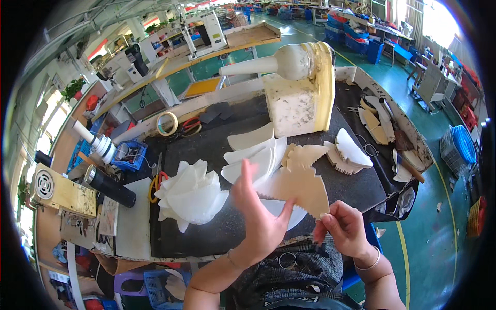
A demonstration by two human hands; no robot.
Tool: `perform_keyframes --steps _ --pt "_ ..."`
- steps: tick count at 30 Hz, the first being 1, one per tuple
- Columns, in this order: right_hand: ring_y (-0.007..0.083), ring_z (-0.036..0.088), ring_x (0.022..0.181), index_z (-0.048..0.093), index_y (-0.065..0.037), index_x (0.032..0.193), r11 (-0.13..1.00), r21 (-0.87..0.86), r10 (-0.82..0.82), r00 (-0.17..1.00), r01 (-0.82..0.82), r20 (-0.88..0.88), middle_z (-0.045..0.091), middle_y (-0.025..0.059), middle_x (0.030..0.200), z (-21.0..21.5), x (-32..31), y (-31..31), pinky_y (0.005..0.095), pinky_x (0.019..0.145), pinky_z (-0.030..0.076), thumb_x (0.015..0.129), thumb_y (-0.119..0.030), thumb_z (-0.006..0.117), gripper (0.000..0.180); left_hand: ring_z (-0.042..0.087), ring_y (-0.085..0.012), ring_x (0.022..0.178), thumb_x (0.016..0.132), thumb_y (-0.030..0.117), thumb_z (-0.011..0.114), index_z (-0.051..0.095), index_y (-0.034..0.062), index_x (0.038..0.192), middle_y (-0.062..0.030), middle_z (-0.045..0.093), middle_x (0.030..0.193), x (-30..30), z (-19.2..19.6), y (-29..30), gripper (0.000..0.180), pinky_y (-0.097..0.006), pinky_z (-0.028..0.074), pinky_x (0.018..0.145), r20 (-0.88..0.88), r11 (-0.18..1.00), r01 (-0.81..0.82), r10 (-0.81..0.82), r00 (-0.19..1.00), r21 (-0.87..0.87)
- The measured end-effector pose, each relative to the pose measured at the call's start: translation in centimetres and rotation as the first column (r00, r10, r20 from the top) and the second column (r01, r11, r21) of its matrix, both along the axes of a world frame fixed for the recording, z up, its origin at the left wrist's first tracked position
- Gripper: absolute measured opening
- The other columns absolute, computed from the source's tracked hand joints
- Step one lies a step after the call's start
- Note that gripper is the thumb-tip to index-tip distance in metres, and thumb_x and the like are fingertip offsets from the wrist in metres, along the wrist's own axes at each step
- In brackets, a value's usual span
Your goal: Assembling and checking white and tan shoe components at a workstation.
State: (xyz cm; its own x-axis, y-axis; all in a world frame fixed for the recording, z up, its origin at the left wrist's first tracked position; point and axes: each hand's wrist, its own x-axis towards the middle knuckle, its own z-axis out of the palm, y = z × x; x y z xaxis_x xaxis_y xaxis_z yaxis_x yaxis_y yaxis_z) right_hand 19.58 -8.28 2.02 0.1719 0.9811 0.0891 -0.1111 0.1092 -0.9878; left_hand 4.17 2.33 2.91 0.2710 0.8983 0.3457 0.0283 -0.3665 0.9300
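My right hand point(345, 229) pinches the lower corner of a beige curved panel point(305, 190) with a notched edge. My left hand point(262, 221) is beside the panel, its fingers stretched upward and its thumb apart, close to the panel's lower edge; whether the thumb touches it I cannot tell. Beyond the hands lie smaller beige notched pieces point(306, 155) and a fanned pile of white curved pieces point(252, 159). To the left is a heap of white notched pieces point(190, 194). Another stack of white and beige notched pieces point(349, 153) lies to the right.
A white machine block with a tapered horn point(297, 106) stands at the table's far side. Yellow-handled scissors point(155, 187), red-handled scissors point(192, 127), a tape roll point(167, 124) and a blue basket point(130, 155) lie leftward. A tool with a wooden handle point(412, 168) rests at the right rim.
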Motion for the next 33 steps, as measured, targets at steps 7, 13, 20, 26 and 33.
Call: perform_keyframes --steps 7,13,20,26,33 --pt "0.0116 0.063 0.053 0.046 -0.001 0.076 0.996 0.062 0.051 0.955 -0.072 0.292 0.061 0.0074 0.061 1.9 -1.9 -1.9 0.0244 0.045 0.046 0.091 -0.003 0.058 0.02 0.052 -0.0221 0.106 0.072 0.027 0.078 0.075 0.0154 0.09 0.0035 0.066 0.093 -3.5 1.7 -3.4 0.022 -0.041 0.029 0.091 -0.394 0.849 0.401 -0.258 0.882 0.344" --pt "0.0138 0.063 0.052 0.055 -0.002 0.075 0.95 0.234 0.064 0.862 -0.207 0.502 0.063 0.0062 0.061 1.3 -1.7 -1.4 0.0262 0.05 0.048 0.089 -0.01 0.065 0.019 0.063 -0.0221 0.083 0.062 0.025 0.085 0.07 0.0083 0.08 -0.0023 0.067 0.083 -3.6 2.0 -2.5 0.029 -0.034 0.042 0.083 -0.282 0.818 0.495 -0.421 0.862 0.293" --pt "0.0263 0.055 0.112 0.057 -0.011 0.104 0.971 0.241 0.218 0.385 0.01 -0.897 0.056 0.0116 0.124 -3.8 -0.4 0.0 0.0421 0.09 0.047 0.098 -0.021 0.046 0.016 0.065 -0.0345 0.098 0.098 0.019 0.05 0.055 0.0055 0.101 -0.0199 0.062 0.11 -3.2 -2.0 -0.1 0.015 -0.047 0.056 0.086 0.83 0.379 0.812 -0.167 0.532 -0.444" --pt "0.0099 0.042 0.043 0.047 -0.01 0.073 0.986 -0.012 0.106 0.686 -0.165 -0.72 0.044 -0.0022 0.056 -4.3 5.2 -1.8 0.0245 0.04 0.035 0.096 -0.021 0.045 0.026 0.064 -0.0333 0.104 0.098 0.024 0.05 0.057 0.0083 0.103 -0.0176 0.064 0.112 -4.3 -2.6 1.2 0.018 -0.048 0.055 0.086 0.809 0.592 0.698 -0.128 0.574 -0.403" --pt "0.0161 0.061 0.097 0.053 0.008 0.121 0.917 -0.161 0.299 0.897 -0.364 -0.325 0.063 0.0124 0.108 -6.6 3.4 -3.7 0.031 0.084 0.049 0.08 -0.074 0.051 0.092 0.051 -0.0121 0.047 0.072 0.008 0.073 0.073 0.0108 0.098 -0.0013 0.053 0.06 -4.9 -3.0 -2.3 0.026 -0.027 0.041 0.046 -0.18 0.54 0.818 -0.8 0.572 0.199"
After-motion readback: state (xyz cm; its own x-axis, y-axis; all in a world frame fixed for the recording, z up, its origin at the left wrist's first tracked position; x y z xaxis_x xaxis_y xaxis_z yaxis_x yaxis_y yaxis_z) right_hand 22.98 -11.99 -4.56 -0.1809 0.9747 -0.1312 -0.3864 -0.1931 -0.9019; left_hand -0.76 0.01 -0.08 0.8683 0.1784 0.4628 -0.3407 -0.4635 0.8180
